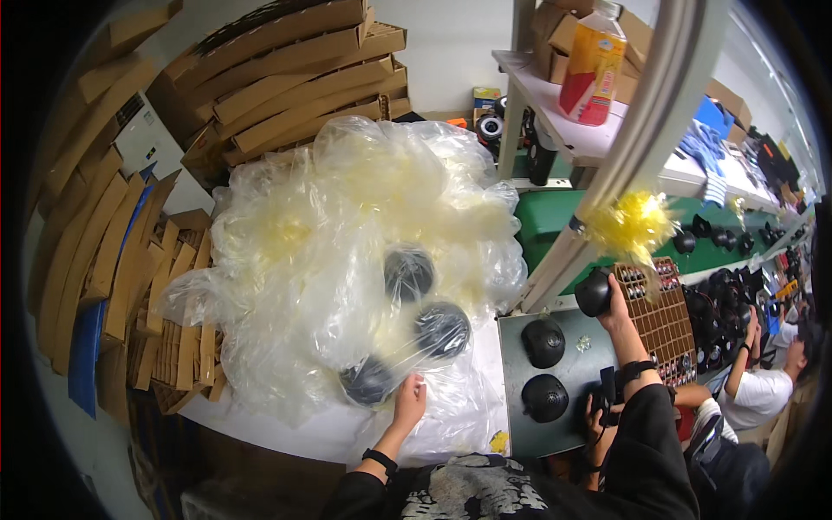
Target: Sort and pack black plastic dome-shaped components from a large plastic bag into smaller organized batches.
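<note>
Head view: right hand (616,310) has its grip wrapped round a black dome (593,293), lifted above the dark green surface (520,438); two more domes (545,398) sit there, side by side. Left hand (411,400), fingers curled, at the edge of the clear plastic bags (286,225); can't tell if that grip is pinching plastic. Bags heaped on the white surface (260,433), yellowish in parts, three dark bagged domes (442,329) showing through near the front. Divided cardboard tray (648,325) just right of the right hand: small shiny pieces in cells toward both ends, bare cells between. Bottle (594,74) with orange-red label on the shelf (542,85).
</note>
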`<state>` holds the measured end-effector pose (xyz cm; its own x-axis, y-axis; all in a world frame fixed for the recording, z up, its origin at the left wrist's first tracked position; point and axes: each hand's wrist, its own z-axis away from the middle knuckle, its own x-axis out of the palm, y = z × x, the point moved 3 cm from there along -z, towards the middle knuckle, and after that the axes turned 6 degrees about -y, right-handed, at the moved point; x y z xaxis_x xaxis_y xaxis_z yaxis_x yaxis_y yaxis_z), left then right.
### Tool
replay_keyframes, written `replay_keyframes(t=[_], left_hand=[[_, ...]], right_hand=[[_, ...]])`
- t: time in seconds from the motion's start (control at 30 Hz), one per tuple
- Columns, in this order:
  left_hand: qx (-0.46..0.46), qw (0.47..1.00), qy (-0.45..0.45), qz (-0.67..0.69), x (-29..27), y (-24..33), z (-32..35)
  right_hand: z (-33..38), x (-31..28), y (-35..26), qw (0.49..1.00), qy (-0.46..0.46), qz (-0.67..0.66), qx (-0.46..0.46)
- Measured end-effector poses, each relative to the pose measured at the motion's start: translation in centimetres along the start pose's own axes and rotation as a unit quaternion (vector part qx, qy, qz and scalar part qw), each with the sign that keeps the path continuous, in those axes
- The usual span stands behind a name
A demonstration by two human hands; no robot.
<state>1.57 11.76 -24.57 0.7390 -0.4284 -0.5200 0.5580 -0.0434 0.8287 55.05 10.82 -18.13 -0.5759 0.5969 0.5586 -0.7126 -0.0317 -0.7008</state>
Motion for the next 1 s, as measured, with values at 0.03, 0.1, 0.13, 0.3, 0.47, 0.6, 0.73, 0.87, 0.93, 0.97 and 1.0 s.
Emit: replay_keyframes(t=[0.03,0.1,0.13,0.3,0.47,0.6,0.73,0.87,0.93,0.97,1.0], left_hand=[[-0.007,0.998,0.012,-0.067,-0.1,1.6,-0.2],[0.053,0.990,0.039,-0.125,0.5,3.2,-0.8],[0.106,0.974,0.068,-0.189,0.6,3.2,-1.0],[-0.043,0.972,0.023,-0.230,0.8,2.7,-1.8],[0.052,0.982,-0.049,-0.175,-0.3,4.4,0.6],[0.089,0.959,-0.080,-0.258,-0.6,3.8,1.4],[0.031,0.984,-0.108,-0.137,-1.3,5.2,0.0],[0.051,0.998,-0.029,-0.004,-3.7,12.1,1.8],[0.079,0.997,-0.018,-0.017,-3.7,13.8,2.7],[0.072,0.997,0.008,0.010,-3.9,14.2,3.1],[0.067,0.997,0.034,0.037,-4.0,14.6,3.6]], right_hand=[[-1.5,-1.0,-0.2,1.000,0.008,0.001,0.015],[-5.1,-5.0,-0.9,0.995,0.081,0.052,-0.028],[-6.4,-4.0,-0.4,0.986,0.132,0.085,-0.052],[-9.7,-1.2,1.8,0.923,0.147,0.331,-0.134],[-12.1,-3.9,3.8,0.877,0.186,0.396,-0.197],[-11.4,-6.3,3.4,0.828,0.227,0.436,-0.269],[-8.1,-8.2,0.7,0.755,0.281,0.470,-0.360],[9.4,11.5,8.2,0.846,0.006,0.456,-0.275],[15.9,17.7,13.1,0.726,-0.292,0.557,-0.277],[18.9,21.7,14.6,0.706,-0.376,0.566,-0.198],[20.8,23.3,16.8,0.636,-0.423,0.588,-0.268]])
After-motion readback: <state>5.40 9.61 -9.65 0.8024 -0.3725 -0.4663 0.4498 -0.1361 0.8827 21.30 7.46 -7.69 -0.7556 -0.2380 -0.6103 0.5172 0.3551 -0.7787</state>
